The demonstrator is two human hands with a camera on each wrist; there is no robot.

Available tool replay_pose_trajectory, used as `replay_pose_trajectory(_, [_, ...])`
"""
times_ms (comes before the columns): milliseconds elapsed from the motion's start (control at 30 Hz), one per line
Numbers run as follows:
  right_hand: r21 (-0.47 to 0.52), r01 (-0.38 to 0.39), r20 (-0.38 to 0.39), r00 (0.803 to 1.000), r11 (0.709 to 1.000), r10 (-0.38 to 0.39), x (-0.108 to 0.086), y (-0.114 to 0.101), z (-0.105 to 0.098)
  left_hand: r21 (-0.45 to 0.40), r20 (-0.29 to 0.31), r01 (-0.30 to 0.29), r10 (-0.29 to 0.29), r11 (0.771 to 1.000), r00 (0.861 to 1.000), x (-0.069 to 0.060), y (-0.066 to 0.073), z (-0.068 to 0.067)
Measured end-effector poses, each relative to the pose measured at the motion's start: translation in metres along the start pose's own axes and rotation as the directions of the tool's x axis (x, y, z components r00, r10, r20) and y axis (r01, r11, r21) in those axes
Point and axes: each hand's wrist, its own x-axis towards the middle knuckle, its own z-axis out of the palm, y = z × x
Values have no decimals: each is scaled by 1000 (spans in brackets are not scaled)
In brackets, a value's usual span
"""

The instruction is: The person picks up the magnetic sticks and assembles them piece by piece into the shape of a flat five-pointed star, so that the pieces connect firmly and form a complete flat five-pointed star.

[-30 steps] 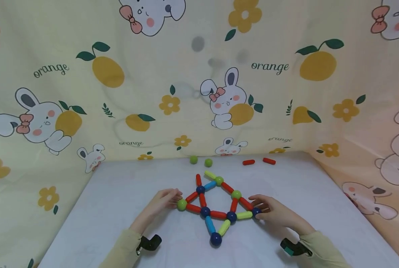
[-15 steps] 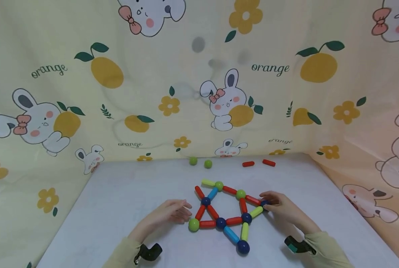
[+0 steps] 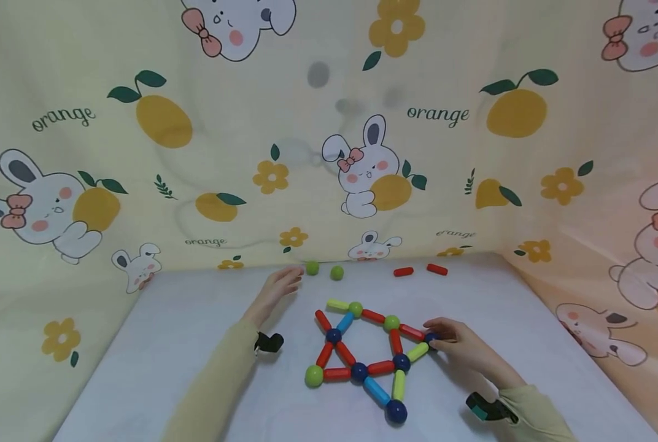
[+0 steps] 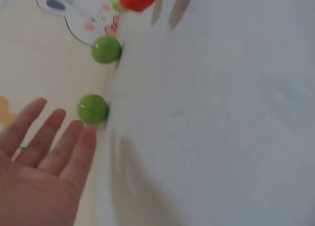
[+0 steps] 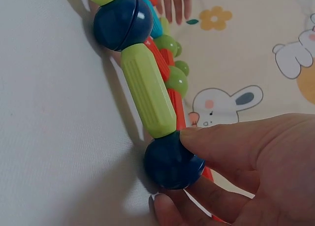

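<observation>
A flat frame of coloured rods and balls lies on the white table, with red rods (image 3: 381, 368), blue rods, yellow-green rods and dark blue and green balls. At its right corner my right hand (image 3: 461, 347) pinches a dark blue ball (image 5: 173, 161) between thumb and fingers; a yellow-green rod (image 5: 149, 90) joins that ball. My left hand (image 3: 276, 291) reaches to the back of the table, fingers extended and holding nothing. Just beyond its fingertips sits a loose green ball (image 4: 92, 109), apart from the hand, with a second green ball (image 4: 106, 49) beside it.
Two loose red rods (image 3: 403, 272) lie at the back right of the table (image 3: 196, 319). Behind stands a cream cloth (image 3: 240, 123) printed with rabbits and oranges. Each wrist wears a small black camera (image 3: 270, 342).
The frame has turned and slid slightly toward the near right, with my right hand on its corner ball. My left hand has left the frame's left side and moved to the back green balls.
</observation>
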Motion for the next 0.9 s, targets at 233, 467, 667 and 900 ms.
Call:
replay_pose_trajectory(233, [4, -4, 6, 1000, 1000, 4, 3, 6, 6, -174, -1, 30, -30, 984, 1000, 18, -10, 7])
replay_pose_trajectory(467, [-3, -8, -1, 1000, 1000, 8, 3, 2, 9, -192, -73, 35, -50, 981, 996, 31, -10, 9])
replay_pose_trajectory(667, [-5, 12, 4, 1000, 1000, -12, 1, -2, 6, -127, -74, 61, -71, 990, 995, 43, -9, 15])
replay_pose_trajectory(900, [-37, 19, -4, 1000, 999, -19, -3, -2, 0, 12, -42, 88, -88, 996, 995, 54, -10, 25])
